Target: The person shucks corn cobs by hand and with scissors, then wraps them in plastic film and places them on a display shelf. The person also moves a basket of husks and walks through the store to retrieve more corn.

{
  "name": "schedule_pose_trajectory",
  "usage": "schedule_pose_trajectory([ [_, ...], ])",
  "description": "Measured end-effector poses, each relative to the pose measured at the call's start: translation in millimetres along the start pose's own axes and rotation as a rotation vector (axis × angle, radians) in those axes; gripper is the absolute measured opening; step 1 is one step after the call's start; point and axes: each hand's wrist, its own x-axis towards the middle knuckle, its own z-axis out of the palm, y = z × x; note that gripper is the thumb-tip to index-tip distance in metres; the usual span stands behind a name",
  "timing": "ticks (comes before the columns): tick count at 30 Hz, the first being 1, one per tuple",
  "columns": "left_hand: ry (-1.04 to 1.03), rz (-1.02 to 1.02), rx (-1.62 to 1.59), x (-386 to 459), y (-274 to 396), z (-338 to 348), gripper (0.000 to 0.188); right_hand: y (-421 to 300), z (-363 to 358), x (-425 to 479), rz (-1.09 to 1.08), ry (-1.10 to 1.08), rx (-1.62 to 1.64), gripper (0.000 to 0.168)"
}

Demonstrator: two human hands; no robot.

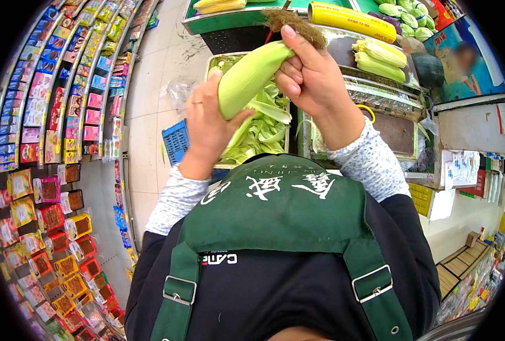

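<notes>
An ear of corn in its pale green husk (pixel 252 76) is held up at a slant between both hands. Around its thick lower end are the fingers and thumb of my left hand (pixel 212 119). My right hand (pixel 310 76) grips the narrow upper end, where brown corn silk (pixel 297 26) sticks out past the thumb. Below the ear stands a bin (pixel 287 136) heaped with loose green husk leaves (pixel 265 128). The far side of the ear is hidden.
Husked-back corn ears (pixel 380 62) lie on a counter at the right, beside a yellow roll of plastic wrap (pixel 350 21) and a dark round melon or gourd (pixel 427 69). Cabbages (pixel 410 19) sit beyond. A blue plastic basket (pixel 175 140) is left of the bin; packaged-snack shelves (pixel 60 85) line the left.
</notes>
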Motion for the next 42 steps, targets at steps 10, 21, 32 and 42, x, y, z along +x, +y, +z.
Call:
schedule_pose_trajectory([
  [10,-0.104,-0.084,-1.317,4.8,-10.3,31.2,0.069,14.5,36.8,0.2,-0.083,-0.019,0.244,0.037],
  [21,0.386,-0.686,-1.331,87.1,-12.6,10.3,0.038,43.3,21.0,3.2,-0.252,-0.263,-0.643,0.027],
  [32,1.014,-0.911,-1.063,4.3,-308.8,-197.8,0.039,24.9,-149.7,-155.5,-0.073,0.129,-0.593,0.037],
  [42,0.261,-0.455,-1.324,116.8,-54.3,-77.7,0.032,39.1,-8.2,-12.4,-0.5,-0.338,-1.226,0.076],
])
